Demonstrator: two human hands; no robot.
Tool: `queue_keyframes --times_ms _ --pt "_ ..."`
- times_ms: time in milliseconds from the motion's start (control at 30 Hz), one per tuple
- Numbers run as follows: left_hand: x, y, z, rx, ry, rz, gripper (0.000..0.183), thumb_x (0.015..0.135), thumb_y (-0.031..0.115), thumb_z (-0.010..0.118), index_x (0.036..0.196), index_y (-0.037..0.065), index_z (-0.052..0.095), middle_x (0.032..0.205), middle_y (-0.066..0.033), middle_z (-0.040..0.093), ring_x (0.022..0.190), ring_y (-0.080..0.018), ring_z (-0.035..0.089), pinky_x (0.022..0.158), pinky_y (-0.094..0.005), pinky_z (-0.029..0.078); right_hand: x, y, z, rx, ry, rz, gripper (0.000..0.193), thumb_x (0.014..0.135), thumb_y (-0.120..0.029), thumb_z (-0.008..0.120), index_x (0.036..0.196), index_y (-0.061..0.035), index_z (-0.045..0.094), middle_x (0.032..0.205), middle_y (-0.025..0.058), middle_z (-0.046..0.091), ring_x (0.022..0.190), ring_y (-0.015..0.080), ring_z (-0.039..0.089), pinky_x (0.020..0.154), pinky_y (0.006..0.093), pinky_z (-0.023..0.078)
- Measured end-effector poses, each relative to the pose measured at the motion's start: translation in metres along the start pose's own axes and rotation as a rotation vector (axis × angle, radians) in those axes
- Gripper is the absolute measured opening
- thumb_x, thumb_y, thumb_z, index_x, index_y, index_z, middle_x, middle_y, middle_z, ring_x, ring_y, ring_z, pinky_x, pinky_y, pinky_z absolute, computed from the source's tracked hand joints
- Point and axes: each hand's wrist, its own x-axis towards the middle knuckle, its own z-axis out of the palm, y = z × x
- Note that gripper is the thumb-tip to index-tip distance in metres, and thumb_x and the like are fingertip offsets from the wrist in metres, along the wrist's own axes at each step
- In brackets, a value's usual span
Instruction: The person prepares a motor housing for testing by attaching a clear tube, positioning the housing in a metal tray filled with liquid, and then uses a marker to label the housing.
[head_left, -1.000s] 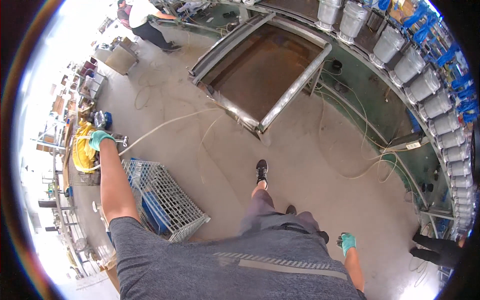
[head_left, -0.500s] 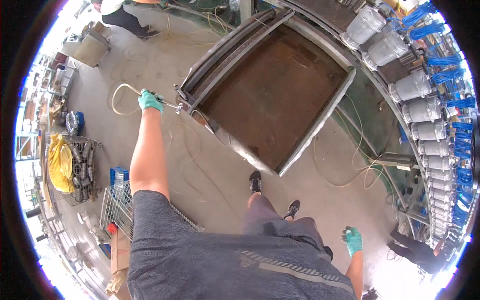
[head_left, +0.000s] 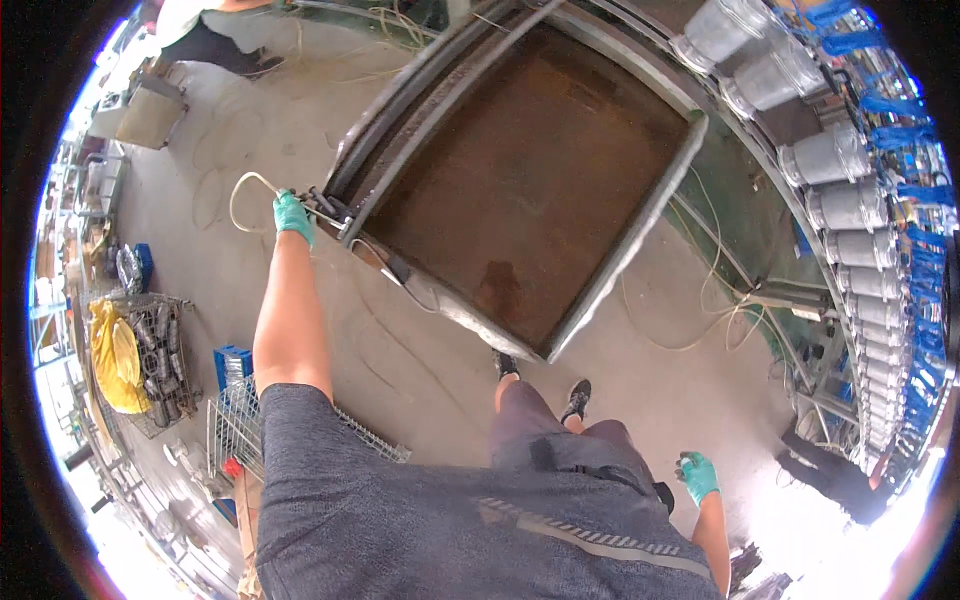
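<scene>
Slim metal tool (head_left: 326,218) at upper left of frame, in the grip of the left hand (head_left: 294,215), gloved fingers closed round it. Long axis slants gently down to the right out of the grip, front end against or just over the left corner of the big tank (head_left: 622,240); contact can't be told. Pale hose (head_left: 234,203) leaves the other side of the hand and bows out to the left in a loop.

Left hand is by far the nearer one. Right hand (head_left: 697,477) hangs at lower right of frame, well apart, fingers loosely curled, nothing visible in it.

Tank spreads right from the tool across upper centre, brown inside. Raised metal rims all round; near corner points down at the person's front shoe (head_left: 506,367), partly hidden by the rim. Open room: bare floor (head_left: 400,340) left of and below the tank. Wire basket (head_left: 235,430) sits lower left beside the sleeve; metal canisters (head_left: 830,155) line the right edge.
</scene>
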Motion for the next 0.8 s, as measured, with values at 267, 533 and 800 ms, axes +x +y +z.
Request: queue_keyframes --times_ms 267,533,800 --pt "-0.044 0.002 -0.106 0.547 0.017 0.291 0.043 0.103 0.037 0.050 0.126 0.004 0.066 0.121 -0.0161 0.071 0.104 -0.0306 0.069 0.085 -0.0421 0.056 0.034 -0.031 -0.044 -0.007 0.007 -0.147 0.029 0.101 -0.012 0.057 0.125 0.0023 0.063 0.110 0.0114 0.071 0.094 0.0163 0.069 0.082 0.0281 0.057" --pt "-0.296 -0.177 -0.232 0.924 0.279 -0.106 0.069 0.102 0.055 0.048 0.142 -0.001 0.050 0.145 -0.0183 0.056 0.128 -0.0342 0.058 0.103 -0.0464 0.048 0.115 0.123 -0.122 -0.170 0.115 -0.084 0.030 0.089 -0.019 0.066 0.116 -0.0070 0.072 0.095 0.0119 0.076 0.086 0.0196 0.071 0.078 0.0322 0.056" --pt "-0.606 -0.372 -0.177 0.677 0.166 -0.447 0.023 0.097 0.037 0.062 0.110 0.019 0.061 0.080 0.0026 0.056 0.062 -0.0129 0.047 0.063 -0.0340 0.043 0.326 0.184 -0.267 -0.761 -0.026 -0.150 0.026 0.088 -0.026 0.066 0.109 -0.0118 0.072 0.105 0.0163 0.072 0.095 0.0379 0.068 0.084 0.0437 0.055"
